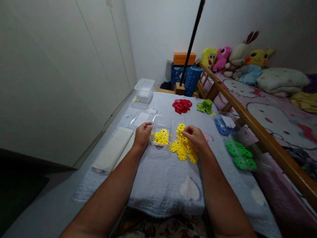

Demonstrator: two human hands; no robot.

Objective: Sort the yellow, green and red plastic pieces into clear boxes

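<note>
My left hand (143, 136) is closed on the left rim of a clear plastic container (162, 119). Inside the container lie several yellow snowflake discs (161, 137). To its right, a loose pile of yellow snowflake discs (182, 152) rests on the cloth. My right hand (196, 136) is over the pile's upper right part, thumb and fingers pinched together at a yellow snowflake disc (181, 127); the grip is partly hidden by the fingers.
Red discs (182, 106) and light green discs (205, 106) lie farther back. At right are boxes of blue discs (223, 127) and green discs (240, 155), beside a wooden bed rail (237, 102). A folded cloth (112, 148), clear lid (140, 119) and stacked containers (144, 89) are left.
</note>
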